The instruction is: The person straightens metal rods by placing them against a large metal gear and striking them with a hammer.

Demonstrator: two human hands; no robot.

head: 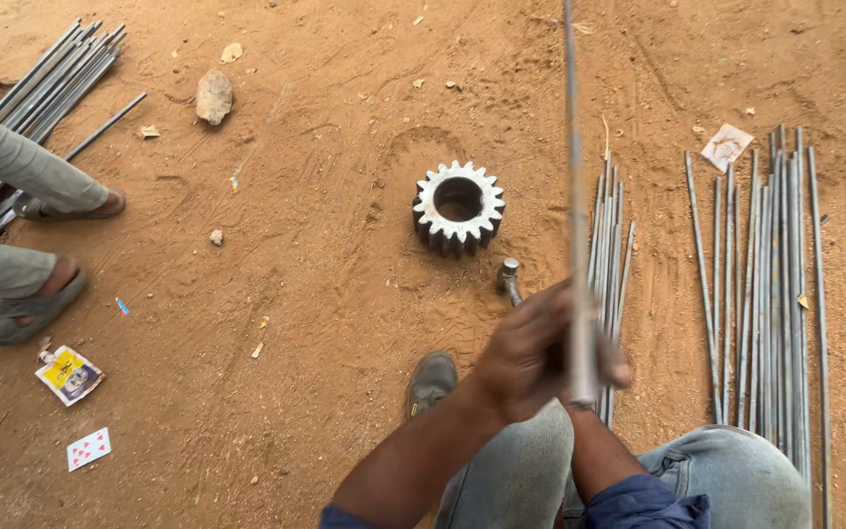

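Note:
Both my hands hold one long thin steel rod (573,176) near its lower end; it runs up and out of the top of the picture, slightly blurred. My left hand (526,348) wraps around it in front. Behind it, my right hand (611,374) is mostly hidden, with its fingers closed on the same rod. Just beyond my hands, a hammer head (509,276) rests on the sandy ground. A heavy toothed steel gear (458,208) lies flat a little farther off.
A small bundle of rods (609,245) lies right of the hammer and a wider row of rods (766,294) at far right. Another rod pile (46,83) is top left, by another person's sandalled feet (36,306). A stone (213,95), playing cards (88,448) and my shoe (431,380) are on the ground.

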